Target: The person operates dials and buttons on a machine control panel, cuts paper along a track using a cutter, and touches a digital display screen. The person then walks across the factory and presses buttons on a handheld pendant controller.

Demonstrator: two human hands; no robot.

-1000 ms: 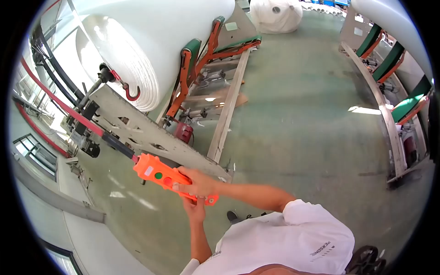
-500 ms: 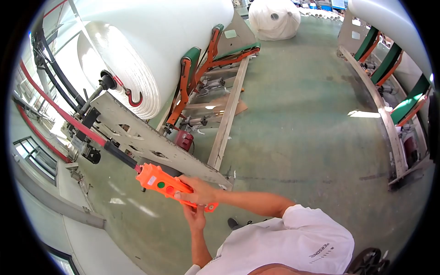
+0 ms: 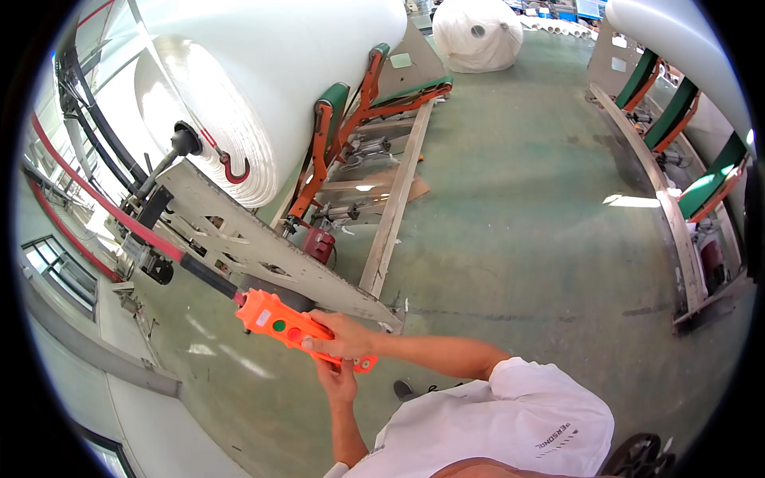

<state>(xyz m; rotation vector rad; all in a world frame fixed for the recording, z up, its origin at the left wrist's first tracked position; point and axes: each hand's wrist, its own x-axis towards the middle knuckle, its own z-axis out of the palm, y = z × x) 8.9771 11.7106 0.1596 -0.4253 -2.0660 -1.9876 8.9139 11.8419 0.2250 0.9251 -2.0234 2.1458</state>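
An orange crane pendant control (image 3: 275,317) with green and red buttons is held tilted in front of me. My right hand (image 3: 344,334) wraps around its lower part from the right, the thumb lying over the button face just below the red button. From beneath, my left hand (image 3: 339,381) grips the lower end; some of its fingers are hidden behind the control. A black and red cable (image 3: 209,275) runs from the control's top toward the upper left. Beyond it, a red crane hook (image 3: 234,170) hangs from a strap before the end of a large white roll (image 3: 199,111).
The roll rests by a machine stand with a beige side plate (image 3: 271,247) and orange-green support arms (image 3: 315,155). A similar stand (image 3: 665,187) lies to the right. Another wrapped white roll (image 3: 478,36) sits on the green floor (image 3: 510,231) at the back.
Both hands keep hold of the pendant control, which has shifted only slightly. The hook and rolls look nearly the same.
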